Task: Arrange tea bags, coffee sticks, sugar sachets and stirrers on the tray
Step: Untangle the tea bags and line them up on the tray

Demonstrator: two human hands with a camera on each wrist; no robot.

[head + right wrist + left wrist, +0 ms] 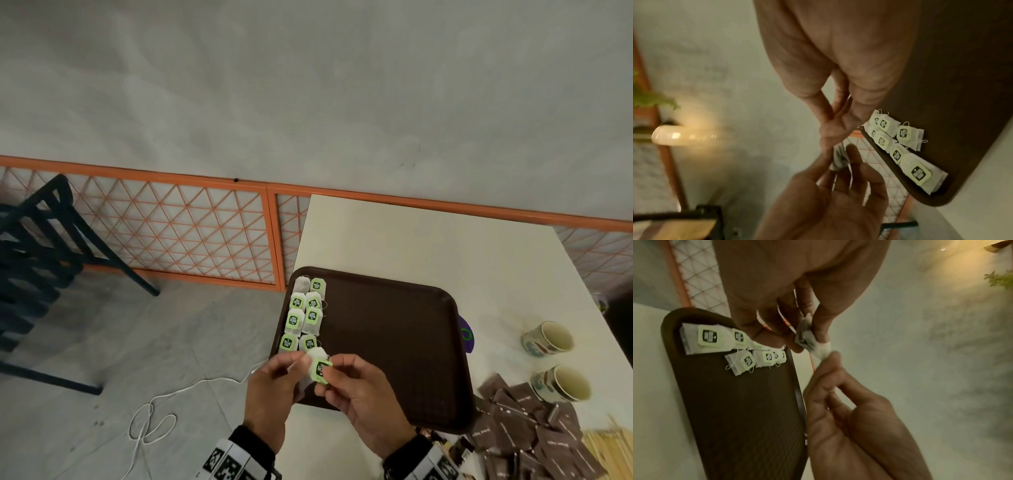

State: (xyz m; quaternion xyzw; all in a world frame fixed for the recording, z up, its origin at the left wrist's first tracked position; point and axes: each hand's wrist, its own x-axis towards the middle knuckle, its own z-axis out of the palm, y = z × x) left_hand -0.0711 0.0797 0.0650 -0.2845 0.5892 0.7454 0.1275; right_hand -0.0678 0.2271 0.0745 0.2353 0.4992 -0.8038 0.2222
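Note:
A brown tray (383,342) lies on the white table (445,240). Several white tea bags with green tags (303,317) lie in two columns along the tray's left edge, also seen in the left wrist view (744,348) and the right wrist view (898,146). Both hands hold one more tea bag (318,368) just above the tray's near left corner. My left hand (298,365) pinches the white pouch (807,339). My right hand (330,375) pinches it at the green tag. In the right wrist view the held bag (838,158) is mostly hidden between the fingers.
A pile of brown sachets (524,431) and wooden stirrers (606,452) lie right of the tray, near two cups (548,339) (561,383). A purple item (466,334) peeks from under the tray's right edge. On the floor at left are a dark chair (37,274) and a white cable (154,418).

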